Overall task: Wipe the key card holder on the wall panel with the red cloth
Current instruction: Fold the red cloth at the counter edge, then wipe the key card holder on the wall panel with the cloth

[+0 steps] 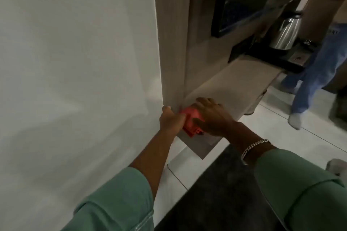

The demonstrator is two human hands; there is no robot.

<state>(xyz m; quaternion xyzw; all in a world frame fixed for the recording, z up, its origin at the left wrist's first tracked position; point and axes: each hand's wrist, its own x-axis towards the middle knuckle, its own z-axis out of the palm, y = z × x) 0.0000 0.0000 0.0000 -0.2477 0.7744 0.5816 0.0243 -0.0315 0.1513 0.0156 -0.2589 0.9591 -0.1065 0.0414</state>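
Observation:
The red cloth (191, 120) lies bunched on the near end of a light wooden shelf (234, 80), at the foot of a pale wood wall panel (172, 43). My left hand (171, 121) grips the cloth's left side, thumb against the panel's corner. My right hand (214, 118) lies over the cloth's right side, fingers curled on it. No key card holder shows in this view; the hands and cloth hide whatever is under them.
A white wall (75, 62) fills the left. On the shelf's far end stand a steel kettle (285, 32) and a black tray (277, 56). Another person in jeans (319, 73) stands at the right on the tiled floor. A dark mat (225, 193) lies below.

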